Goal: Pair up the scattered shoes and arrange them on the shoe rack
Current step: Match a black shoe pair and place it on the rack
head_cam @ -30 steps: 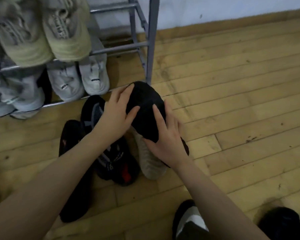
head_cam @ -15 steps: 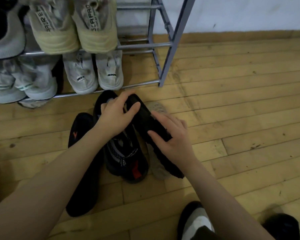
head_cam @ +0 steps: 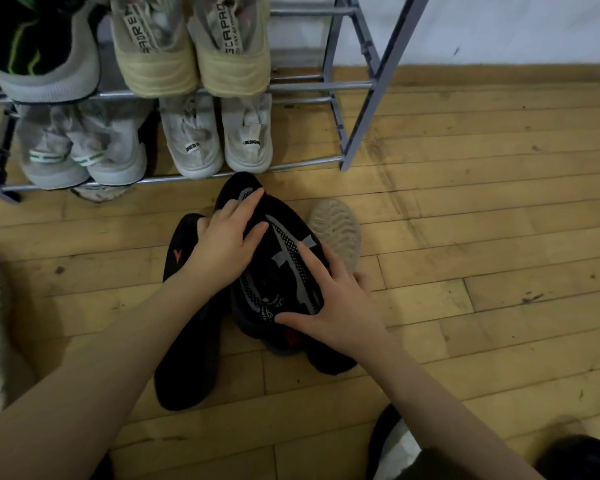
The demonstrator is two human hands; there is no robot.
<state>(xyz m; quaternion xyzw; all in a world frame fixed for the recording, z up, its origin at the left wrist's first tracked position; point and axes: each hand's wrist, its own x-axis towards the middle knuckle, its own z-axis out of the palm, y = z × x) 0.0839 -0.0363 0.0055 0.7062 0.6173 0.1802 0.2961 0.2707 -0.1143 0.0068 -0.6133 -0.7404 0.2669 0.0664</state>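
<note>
Two bare hands worked on the black knit trainers with grey dotted stripes (head_cam: 278, 271), which lay on the wooden plank floor (head_cam: 465, 237) just in front of the grey metal shoe rack (head_cam: 361, 86), at the 6 o'clock side of its lower rail. The left hand (head_cam: 222, 251) had its fingers curled over the toe end; the right hand (head_cam: 336, 306) lay nearly flat, fingers spread, pressing the heel end. Neither grip looked closed enough to lift.

To do this step well, I judged the soles should be squared side by side, toes pointing the same way, before each hand wrapped fully round. A flat black slipper with an orange mark (head_cam: 187, 323) touched them at 9 o'clock, and a beige ridged sole (head_cam: 336, 230) showed at 2 o'clock; both were best left undisturbed. Free rail space seemed to remain at the rack's 3 o'clock end.
</note>
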